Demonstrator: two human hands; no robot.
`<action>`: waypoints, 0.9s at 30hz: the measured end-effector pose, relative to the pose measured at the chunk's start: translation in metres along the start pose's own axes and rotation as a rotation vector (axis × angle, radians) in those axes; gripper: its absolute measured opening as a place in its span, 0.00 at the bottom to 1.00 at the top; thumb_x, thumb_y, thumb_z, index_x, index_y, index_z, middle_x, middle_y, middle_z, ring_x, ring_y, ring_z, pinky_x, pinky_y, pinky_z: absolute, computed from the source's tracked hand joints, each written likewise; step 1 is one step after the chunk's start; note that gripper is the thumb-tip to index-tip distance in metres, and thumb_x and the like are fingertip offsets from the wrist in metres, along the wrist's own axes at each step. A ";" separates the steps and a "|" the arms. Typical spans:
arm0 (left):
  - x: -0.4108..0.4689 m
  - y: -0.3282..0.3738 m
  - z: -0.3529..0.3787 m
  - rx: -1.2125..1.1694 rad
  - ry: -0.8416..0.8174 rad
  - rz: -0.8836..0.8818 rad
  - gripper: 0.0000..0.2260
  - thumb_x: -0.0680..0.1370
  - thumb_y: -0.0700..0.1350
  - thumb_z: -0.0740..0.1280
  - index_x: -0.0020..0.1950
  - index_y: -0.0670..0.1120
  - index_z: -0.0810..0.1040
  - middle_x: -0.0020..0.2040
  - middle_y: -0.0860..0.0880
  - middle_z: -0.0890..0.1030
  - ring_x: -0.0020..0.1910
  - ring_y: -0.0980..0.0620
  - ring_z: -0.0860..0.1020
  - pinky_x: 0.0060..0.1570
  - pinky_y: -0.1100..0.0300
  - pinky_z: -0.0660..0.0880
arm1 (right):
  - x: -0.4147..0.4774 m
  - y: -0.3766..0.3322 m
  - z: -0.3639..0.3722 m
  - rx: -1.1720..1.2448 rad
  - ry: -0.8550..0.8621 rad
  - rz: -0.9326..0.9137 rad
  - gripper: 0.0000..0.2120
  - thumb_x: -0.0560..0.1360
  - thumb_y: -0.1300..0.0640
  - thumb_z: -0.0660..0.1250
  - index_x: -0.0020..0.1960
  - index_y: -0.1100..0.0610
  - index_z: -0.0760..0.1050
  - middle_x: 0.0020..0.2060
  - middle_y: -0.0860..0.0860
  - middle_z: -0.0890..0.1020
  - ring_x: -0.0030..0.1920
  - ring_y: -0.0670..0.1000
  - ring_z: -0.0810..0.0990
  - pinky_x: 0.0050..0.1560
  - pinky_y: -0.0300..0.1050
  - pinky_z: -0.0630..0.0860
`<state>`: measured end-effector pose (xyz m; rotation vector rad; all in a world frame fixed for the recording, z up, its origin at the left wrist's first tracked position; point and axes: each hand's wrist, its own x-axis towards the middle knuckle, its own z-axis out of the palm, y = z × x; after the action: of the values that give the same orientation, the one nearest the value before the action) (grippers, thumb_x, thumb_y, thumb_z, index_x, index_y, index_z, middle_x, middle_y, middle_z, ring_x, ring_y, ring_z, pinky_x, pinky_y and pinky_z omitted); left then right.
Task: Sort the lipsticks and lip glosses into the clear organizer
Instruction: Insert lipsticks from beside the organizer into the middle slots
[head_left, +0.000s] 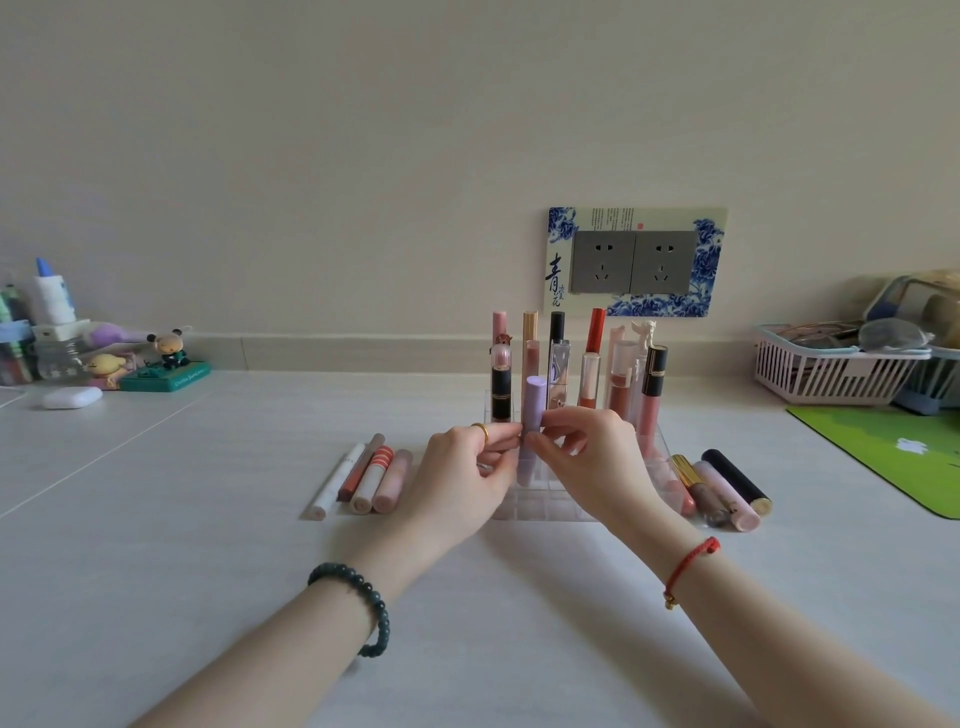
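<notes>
A clear organizer (540, 506) stands on the white desk, its back rows filled with several upright lipsticks and glosses (592, 364). A lilac tube (533, 402) stands upright in a middle compartment. My left hand (462, 473) and my right hand (587, 457) both pinch it at mid-height from either side. Several tubes (363, 480) lie flat on the desk left of the organizer. Several more tubes (719, 488), among them a black one and a gold-capped one, lie to its right.
A white slatted basket (831, 371) sits at the back right beside a green mat (893, 452). Figurines (166, 358), a white case (71, 397) and bottles crowd the back left. A double wall socket (634, 262) is behind the organizer.
</notes>
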<state>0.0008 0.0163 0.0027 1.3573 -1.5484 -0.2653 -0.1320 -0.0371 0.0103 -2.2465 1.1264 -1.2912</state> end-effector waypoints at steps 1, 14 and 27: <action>0.000 0.000 0.000 0.002 0.001 -0.004 0.12 0.75 0.39 0.65 0.57 0.46 0.80 0.48 0.50 0.84 0.43 0.64 0.79 0.44 0.76 0.74 | 0.000 0.000 0.000 0.000 0.007 -0.002 0.07 0.71 0.58 0.68 0.47 0.55 0.82 0.35 0.47 0.82 0.31 0.37 0.73 0.33 0.24 0.68; -0.001 0.004 -0.003 0.056 0.004 0.013 0.12 0.75 0.40 0.65 0.58 0.46 0.80 0.48 0.50 0.84 0.44 0.60 0.81 0.48 0.69 0.76 | 0.000 0.001 0.002 0.000 0.050 -0.001 0.08 0.71 0.58 0.69 0.49 0.57 0.82 0.33 0.46 0.79 0.30 0.37 0.72 0.34 0.21 0.69; 0.026 -0.056 -0.091 0.448 0.243 -0.318 0.11 0.75 0.51 0.63 0.51 0.47 0.80 0.51 0.47 0.83 0.51 0.47 0.79 0.52 0.56 0.75 | -0.002 0.001 -0.012 0.055 0.192 -0.012 0.10 0.74 0.57 0.65 0.51 0.59 0.80 0.38 0.46 0.80 0.36 0.37 0.76 0.35 0.22 0.72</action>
<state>0.1092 0.0145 0.0187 1.9142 -1.2255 0.0614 -0.1432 -0.0349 0.0148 -2.1293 1.1270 -1.5502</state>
